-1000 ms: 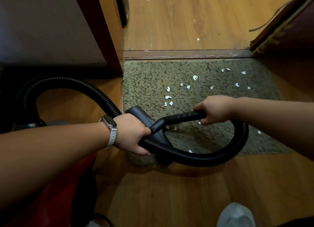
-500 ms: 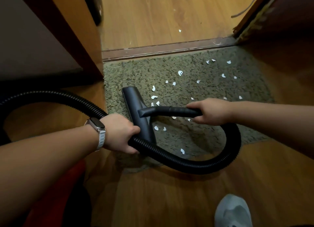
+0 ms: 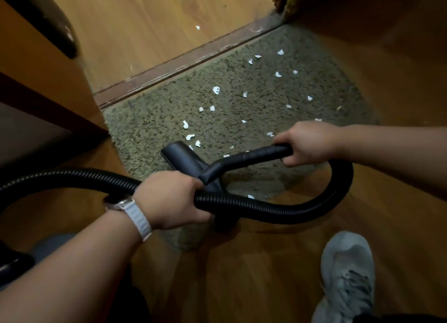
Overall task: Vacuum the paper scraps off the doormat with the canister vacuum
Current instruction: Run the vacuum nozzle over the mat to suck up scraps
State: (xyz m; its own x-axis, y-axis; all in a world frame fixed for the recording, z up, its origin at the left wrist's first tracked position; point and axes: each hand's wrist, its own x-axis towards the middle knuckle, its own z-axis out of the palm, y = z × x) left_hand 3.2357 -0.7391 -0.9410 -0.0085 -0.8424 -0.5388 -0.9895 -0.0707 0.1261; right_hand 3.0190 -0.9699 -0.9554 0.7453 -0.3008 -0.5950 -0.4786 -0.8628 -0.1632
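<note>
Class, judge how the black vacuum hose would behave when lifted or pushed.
Probably floppy: the hose loops tightly from the handle in the right hand. Likely not slippery: its surface is ribbed where the left hand grips it.

Shaggy matt doormat point(image 3: 154, 126); ribbed glossy plastic hose point(image 3: 266, 207); smooth wood floor point(image 3: 254, 274).

No text, brand, number or sign can be read. The watch point(image 3: 121, 203), at the lower left of the frame, is blurred and its face does not show. The black hose point(image 3: 278, 210) and handle point(image 3: 254, 154), mid-frame, carry no legible marking. The shoe point(image 3: 346, 269), at lower right, is too blurred to tell.
</note>
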